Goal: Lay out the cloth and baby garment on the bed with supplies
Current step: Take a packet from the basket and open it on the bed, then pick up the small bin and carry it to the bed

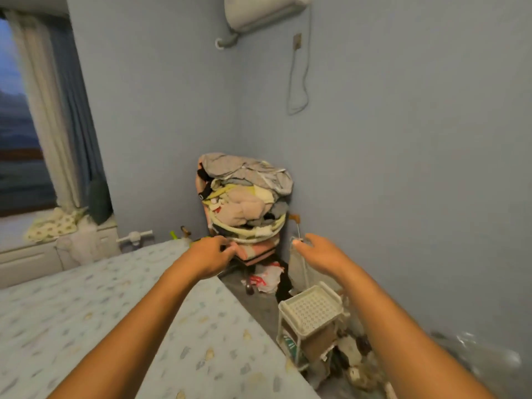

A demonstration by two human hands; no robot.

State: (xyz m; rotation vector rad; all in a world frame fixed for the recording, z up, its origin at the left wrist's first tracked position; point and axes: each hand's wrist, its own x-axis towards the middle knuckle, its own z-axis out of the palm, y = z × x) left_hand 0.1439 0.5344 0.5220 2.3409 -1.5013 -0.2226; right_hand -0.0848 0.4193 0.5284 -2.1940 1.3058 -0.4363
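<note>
A tall heap of clothes and cloths (244,197) is piled on a pink chair (256,251) in the corner of the room. Both my arms stretch out toward it. My left hand (210,254) hovers just in front of the chair's seat edge, fingers curled loosely and holding nothing. My right hand (319,251) is to the right of the pile, fingers spread, empty. The bed (86,312) with a pale patterned sheet fills the lower left. Which item in the heap is the baby garment cannot be told.
A white plastic rack (312,312) with clutter beneath stands on the floor at the right, beside the wall. A plastic bag (267,277) lies under the chair. A window with curtains (57,125) is at the left, an air conditioner (264,10) above.
</note>
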